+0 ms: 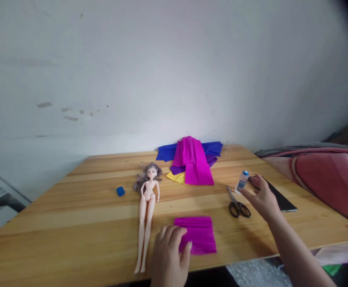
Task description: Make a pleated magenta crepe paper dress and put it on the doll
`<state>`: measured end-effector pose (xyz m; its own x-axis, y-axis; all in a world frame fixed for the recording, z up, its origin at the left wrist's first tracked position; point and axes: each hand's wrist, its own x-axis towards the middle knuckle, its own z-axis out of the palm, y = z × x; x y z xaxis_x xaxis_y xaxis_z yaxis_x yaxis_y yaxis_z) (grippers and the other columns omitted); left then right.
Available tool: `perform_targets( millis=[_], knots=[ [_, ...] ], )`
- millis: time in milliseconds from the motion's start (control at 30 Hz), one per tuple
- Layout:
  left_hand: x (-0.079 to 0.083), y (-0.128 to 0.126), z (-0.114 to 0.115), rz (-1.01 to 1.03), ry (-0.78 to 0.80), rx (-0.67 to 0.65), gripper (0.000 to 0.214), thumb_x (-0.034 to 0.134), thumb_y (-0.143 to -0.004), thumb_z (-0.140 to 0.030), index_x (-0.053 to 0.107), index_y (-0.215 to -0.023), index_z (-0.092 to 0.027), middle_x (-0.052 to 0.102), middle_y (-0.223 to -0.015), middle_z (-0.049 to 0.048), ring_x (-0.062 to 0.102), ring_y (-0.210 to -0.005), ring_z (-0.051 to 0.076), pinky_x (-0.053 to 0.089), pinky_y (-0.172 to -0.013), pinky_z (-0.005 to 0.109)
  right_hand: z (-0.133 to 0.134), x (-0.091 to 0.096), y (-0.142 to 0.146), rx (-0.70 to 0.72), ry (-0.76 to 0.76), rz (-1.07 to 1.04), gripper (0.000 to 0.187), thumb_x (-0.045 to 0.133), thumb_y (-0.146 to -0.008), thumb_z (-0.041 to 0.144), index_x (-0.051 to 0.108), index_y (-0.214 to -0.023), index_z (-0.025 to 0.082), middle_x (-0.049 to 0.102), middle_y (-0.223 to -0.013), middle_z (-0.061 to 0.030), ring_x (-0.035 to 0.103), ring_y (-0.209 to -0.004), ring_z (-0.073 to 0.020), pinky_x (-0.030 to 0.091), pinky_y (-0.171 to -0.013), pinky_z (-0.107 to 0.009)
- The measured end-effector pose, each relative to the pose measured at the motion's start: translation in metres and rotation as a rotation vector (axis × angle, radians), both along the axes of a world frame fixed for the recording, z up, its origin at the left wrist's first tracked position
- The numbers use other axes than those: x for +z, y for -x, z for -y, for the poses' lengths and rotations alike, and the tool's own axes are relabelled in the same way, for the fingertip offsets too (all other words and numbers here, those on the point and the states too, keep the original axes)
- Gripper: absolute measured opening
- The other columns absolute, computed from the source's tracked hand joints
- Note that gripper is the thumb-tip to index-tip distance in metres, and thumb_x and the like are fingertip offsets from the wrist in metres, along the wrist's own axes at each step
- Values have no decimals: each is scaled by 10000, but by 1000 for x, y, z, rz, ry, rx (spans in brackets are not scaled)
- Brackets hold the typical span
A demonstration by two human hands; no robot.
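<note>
My left hand [170,255] is at the front edge of the table, fingers slightly bent and thumb apart. It overlaps the left side of a folded magenta sheet [200,235], crepe paper or cloth; I cannot tell whether it presses on it. My right hand [263,199] is open, thumb and fingers spread, just right of a small glue bottle [242,181] with a blue top. The thumb is close to the bottle's base. Below the bottle lie scissors [235,204] with black handles. Left of the sheet, an unclothed doll [148,203] with grey hair lies on its back.
A blue cap-like piece [120,191] lies left of the doll. Magenta, blue, purple and yellow sheets [193,161] are piled near the wall. A flat black object [281,197] lies behind my right hand. Pink bedding [326,179] borders the wooden table [72,231] on the right.
</note>
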<state>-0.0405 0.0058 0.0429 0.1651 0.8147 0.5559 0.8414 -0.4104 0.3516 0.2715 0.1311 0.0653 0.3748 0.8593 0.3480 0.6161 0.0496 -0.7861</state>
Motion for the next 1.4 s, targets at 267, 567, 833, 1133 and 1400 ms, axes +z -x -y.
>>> perform_targets(
  millis=[267, 567, 833, 1133, 1400],
  knots=[
    [7, 15, 6, 42, 175, -117, 174, 557, -744, -95, 565, -867, -218, 609, -862, 37, 560, -843, 216, 464, -723, 358, 105, 24, 83, 914, -36, 366, 75, 548, -845, 251, 617, -871, 238, 623, -889, -44, 563, -859, -181, 463, -731, -293],
    [5, 14, 9, 69, 224, -87, 176, 526, -736, -66, 560, -826, -214, 601, -836, 26, 551, -831, 209, 449, -716, 358, 110, -6, 118, 814, -180, 651, 137, 529, -835, 157, 546, -706, 200, 575, -757, -21, 490, -737, -161, 341, -616, -272],
    [12, 3, 7, 32, 261, -78, 213, 638, -685, -143, 571, -871, -223, 598, -884, 34, 538, -879, 236, 448, -752, 388, 102, -10, 113, 829, -113, 505, 123, 498, -830, 116, 527, -743, 198, 569, -764, -22, 499, -751, -159, 382, -663, -266],
    [11, -2, 0, 38, 263, -100, 89, 530, -809, -158, 573, -757, -217, 576, -836, 34, 540, -830, 200, 437, -725, 349, 97, 7, 105, 903, 28, 431, 142, 440, -850, 104, 514, -772, 197, 576, -802, -24, 498, -778, -162, 391, -699, -281],
    [11, -1, 1, 90, 264, -90, 50, 564, -802, -178, 571, -766, -211, 590, -819, 29, 552, -812, 195, 444, -705, 331, 97, 7, 107, 903, 30, 448, 147, 432, -854, 116, 509, -757, 196, 570, -792, -24, 493, -765, -161, 388, -696, -282]
  ],
)
